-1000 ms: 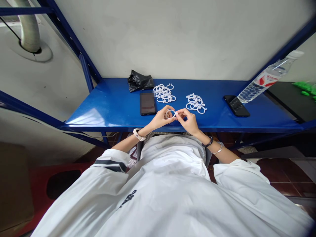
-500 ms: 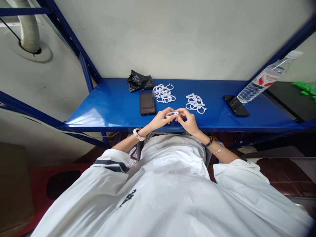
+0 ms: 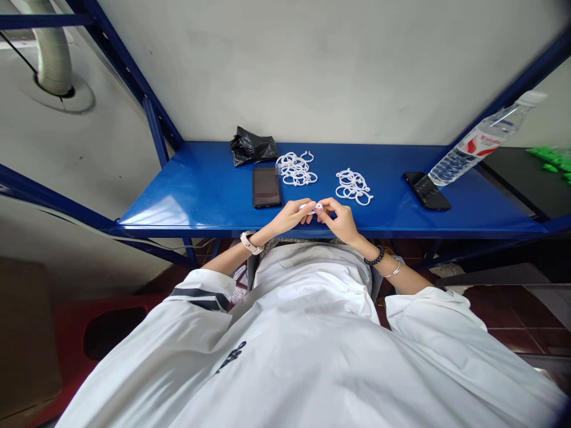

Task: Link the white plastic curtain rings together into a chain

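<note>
Over the front edge of the blue table point(image 3: 209, 196), my left hand point(image 3: 292, 216) and my right hand point(image 3: 338, 219) meet and pinch one white plastic ring point(image 3: 319, 206) between them. It looks like a curtain ring with a small eyelet, though my fingers cover most of it. Beyond my hands lies a pile of white rings point(image 3: 297, 170), some of them gapped. A second, smaller pile of rings point(image 3: 354, 187) lies to its right, just past my right hand.
A dark phone-like device point(image 3: 266, 187) lies left of the piles, below a crumpled black plastic bag point(image 3: 253, 147). Toward the right are a black phone point(image 3: 427, 191) and a water bottle point(image 3: 482, 142). Green items point(image 3: 553, 159) sit at the far right. Blue frame posts flank the table.
The ring has turned in my fingers, so its loop shows less and the left hand covers more of it. Both hands have shifted only slightly. The piles are unchanged.
</note>
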`<state>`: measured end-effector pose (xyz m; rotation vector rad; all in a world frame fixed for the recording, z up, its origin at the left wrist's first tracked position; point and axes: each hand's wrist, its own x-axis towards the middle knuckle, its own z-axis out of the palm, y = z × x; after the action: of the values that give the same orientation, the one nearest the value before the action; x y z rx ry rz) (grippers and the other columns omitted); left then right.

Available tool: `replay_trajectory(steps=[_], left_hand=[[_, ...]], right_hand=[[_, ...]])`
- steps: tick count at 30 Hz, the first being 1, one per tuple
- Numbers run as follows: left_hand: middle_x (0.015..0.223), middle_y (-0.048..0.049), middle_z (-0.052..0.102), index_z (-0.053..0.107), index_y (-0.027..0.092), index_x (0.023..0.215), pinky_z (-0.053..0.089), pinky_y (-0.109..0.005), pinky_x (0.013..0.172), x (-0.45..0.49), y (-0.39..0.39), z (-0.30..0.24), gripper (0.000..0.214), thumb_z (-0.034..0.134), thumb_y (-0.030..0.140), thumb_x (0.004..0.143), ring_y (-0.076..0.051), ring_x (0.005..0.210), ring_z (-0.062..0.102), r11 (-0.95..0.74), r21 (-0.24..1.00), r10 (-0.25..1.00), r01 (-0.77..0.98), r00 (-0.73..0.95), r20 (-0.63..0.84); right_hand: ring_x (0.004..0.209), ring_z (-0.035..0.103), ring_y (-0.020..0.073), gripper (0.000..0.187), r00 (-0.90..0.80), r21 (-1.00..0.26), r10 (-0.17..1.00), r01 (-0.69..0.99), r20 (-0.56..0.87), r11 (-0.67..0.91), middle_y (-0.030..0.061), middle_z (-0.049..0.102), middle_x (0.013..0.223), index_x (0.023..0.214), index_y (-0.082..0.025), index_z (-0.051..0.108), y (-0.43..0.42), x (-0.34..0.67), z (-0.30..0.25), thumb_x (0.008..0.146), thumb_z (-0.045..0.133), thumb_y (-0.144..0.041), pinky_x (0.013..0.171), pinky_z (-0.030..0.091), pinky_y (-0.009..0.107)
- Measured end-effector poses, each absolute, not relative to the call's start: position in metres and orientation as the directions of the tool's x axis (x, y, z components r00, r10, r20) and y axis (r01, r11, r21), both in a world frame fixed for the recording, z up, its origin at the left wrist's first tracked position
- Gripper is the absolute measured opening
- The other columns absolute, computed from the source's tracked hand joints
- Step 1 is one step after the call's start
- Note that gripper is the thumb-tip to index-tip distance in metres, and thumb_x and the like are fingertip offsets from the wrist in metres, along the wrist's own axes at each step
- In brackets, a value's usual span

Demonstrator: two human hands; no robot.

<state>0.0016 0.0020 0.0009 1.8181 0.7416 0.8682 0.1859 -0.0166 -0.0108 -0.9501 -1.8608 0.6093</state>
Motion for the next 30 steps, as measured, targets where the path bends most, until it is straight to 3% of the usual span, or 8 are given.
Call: replay_trajectory(steps=[6,13,19,30], left_hand=[[0.057,-0.0006,0.054,0.053,0.015,0.07,0.04,-0.022,0.051,0.0029,0.0015,0.0015,0.063,0.041,0.074,0.088,-0.009,0.052,0.051,-0.277,0.956,0.817,0.093,0.547,0.184],[0.05,-0.0016,0.052,0.053,0.014,0.061,0.041,-0.023,0.051,0.0023,0.0019,0.0016,0.069,0.037,0.076,0.088,-0.009,0.047,0.05,-0.255,0.962,0.831,0.097,0.532,0.166],[0.047,-0.0021,0.053,0.05,0.015,0.056,0.042,-0.023,0.054,0.0013,0.0018,0.0022,0.072,0.033,0.076,0.089,-0.009,0.047,0.049,-0.276,0.952,0.827,0.136,0.538,0.163],[0.053,-0.0006,0.05,0.049,0.015,0.056,0.043,-0.023,0.053,0.0026,0.0008,0.005,0.068,0.04,0.075,0.087,-0.009,0.049,0.049,-0.262,0.956,0.82,0.132,0.553,0.149]], right_hand=[[0.052,0.062,0.0146,0.037,-0.26,-0.754,0.833,0.356,0.488,0.553,-0.0013,0.067,0.061,0.085,-0.022,0.059,-0.0149,0.186,-0.0118,0.089,0.058,-0.059,0.056,0.051,0.027],[0.053,0.062,0.014,0.033,-0.285,-0.755,0.827,0.34,0.485,0.56,-0.0017,0.067,0.062,0.098,-0.021,0.062,-0.0142,0.187,-0.0111,0.092,0.055,-0.054,0.057,0.051,0.027],[0.052,0.059,0.0114,0.035,-0.293,-0.826,0.841,0.215,0.454,0.521,-0.0035,0.064,0.061,0.104,-0.02,0.062,-0.0135,0.189,-0.0083,0.095,0.051,-0.052,0.055,0.05,0.024],[0.049,0.058,0.0116,0.029,-0.293,-0.847,0.851,0.184,0.437,0.498,-0.0042,0.063,0.059,0.092,-0.022,0.055,-0.013,0.1885,-0.0073,0.093,0.054,-0.052,0.052,0.051,0.025]])
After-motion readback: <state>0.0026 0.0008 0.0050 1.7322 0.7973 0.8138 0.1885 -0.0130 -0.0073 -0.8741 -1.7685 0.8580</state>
